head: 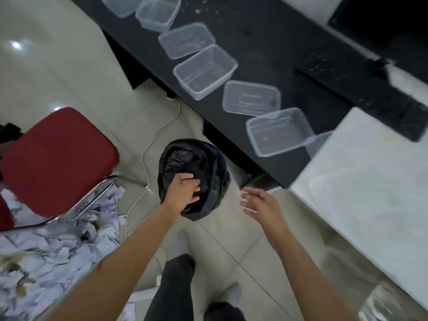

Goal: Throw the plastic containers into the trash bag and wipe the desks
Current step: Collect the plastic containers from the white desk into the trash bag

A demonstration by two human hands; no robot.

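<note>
A black trash bag (203,158) stands on the tiled floor beside the dark desk (273,49). My left hand (184,189) grips the bag's near rim, fingers curled into the plastic. My right hand (261,202) hovers open to the right of the bag, fingers spread, holding nothing. Along the desk's near edge lie several clear plastic containers and lids: one tub (278,132) nearest the bag, a flat lid (251,98), a deeper tub (205,71), another lid (186,40) and more (158,12) farther up.
A red chair (58,163) stands left of the bag above a heap of shredded paper (51,246). A white cable (148,163) runs across the floor. A pale marbled table (366,186) fills the right. A black keyboard (361,93) lies on the desk. My legs are below.
</note>
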